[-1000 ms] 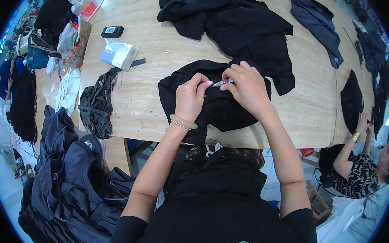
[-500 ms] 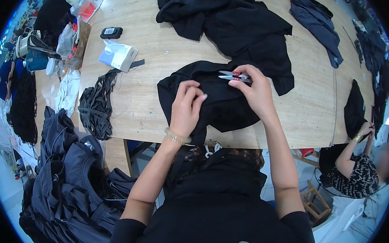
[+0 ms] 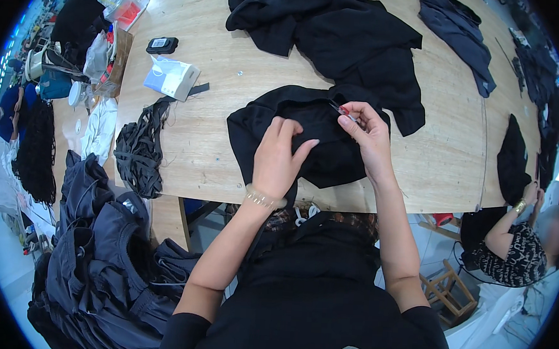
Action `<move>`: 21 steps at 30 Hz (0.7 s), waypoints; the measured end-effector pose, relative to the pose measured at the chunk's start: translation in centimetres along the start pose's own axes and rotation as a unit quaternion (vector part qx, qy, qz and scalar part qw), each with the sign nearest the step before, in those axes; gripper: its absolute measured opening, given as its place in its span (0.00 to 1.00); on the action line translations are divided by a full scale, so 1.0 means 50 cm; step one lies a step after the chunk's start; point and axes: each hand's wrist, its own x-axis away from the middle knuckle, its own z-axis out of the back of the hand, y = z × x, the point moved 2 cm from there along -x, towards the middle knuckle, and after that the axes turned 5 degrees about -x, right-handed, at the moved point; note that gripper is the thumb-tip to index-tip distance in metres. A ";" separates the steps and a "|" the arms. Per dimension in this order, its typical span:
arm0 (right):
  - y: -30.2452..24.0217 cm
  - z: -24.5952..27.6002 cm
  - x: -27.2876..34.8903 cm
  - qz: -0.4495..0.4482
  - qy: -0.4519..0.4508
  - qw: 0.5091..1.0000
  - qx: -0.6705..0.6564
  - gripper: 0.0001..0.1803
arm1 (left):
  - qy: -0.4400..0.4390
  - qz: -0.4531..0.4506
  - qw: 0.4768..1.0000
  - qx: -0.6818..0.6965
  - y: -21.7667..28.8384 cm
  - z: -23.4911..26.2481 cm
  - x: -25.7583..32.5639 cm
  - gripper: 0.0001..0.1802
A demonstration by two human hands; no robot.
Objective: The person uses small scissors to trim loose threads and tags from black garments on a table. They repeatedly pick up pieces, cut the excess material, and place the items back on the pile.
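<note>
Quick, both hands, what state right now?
Left hand: open, nothing visibly held, over the black garment.
Right hand: closed, holding the red-and-silver snips.

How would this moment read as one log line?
left hand: over black cloth | right hand: holds snips | nearby: box, tangled straps

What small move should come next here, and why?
Probably the left hand should pinch the black cloth beneath it, near the snips: its thumb and fingers stand apart, seemingly gripping nothing, while the right hand holds the snips over that cloth.
</note>
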 end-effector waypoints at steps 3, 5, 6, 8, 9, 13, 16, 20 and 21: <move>0.010 0.003 -0.004 0.031 -0.014 0.999 0.021 0.13 | 0.013 -0.022 0.999 -0.042 -0.041 -0.059 -0.012 0.09; 0.010 0.008 -0.001 0.046 -0.011 0.997 0.052 0.13 | -0.006 -0.002 1.000 -0.012 -0.057 -0.067 -0.015 0.09; 0.013 0.014 -0.002 0.047 -0.011 0.996 0.069 0.13 | -0.014 -0.008 1.000 -0.004 -0.065 -0.064 -0.014 0.09; 0.025 0.024 -0.003 0.045 -0.010 0.994 0.096 0.14 | -0.052 0.018 0.999 0.002 -0.067 -0.050 -0.014 0.09; 0.031 0.028 -0.005 0.044 -0.009 0.993 0.107 0.14 | -0.070 0.031 0.997 0.006 -0.071 -0.046 -0.014 0.09; 0.024 0.021 -0.004 0.043 -0.018 0.984 0.170 0.15 | -0.066 -0.047 0.995 -0.050 -0.074 -0.033 -0.012 0.07; 0.004 0.010 -0.003 0.036 -0.033 0.975 0.215 0.16 | -0.050 -0.087 0.990 -0.095 -0.064 -0.025 -0.013 0.05; -0.015 -0.001 -0.006 0.075 -0.047 0.960 0.267 0.18 | -0.007 -0.081 0.994 -0.076 -0.055 -0.017 -0.022 0.03; -0.018 -0.001 -0.006 0.076 -0.046 0.958 0.273 0.19 | -0.008 -0.058 0.996 -0.061 -0.055 -0.014 -0.022 0.03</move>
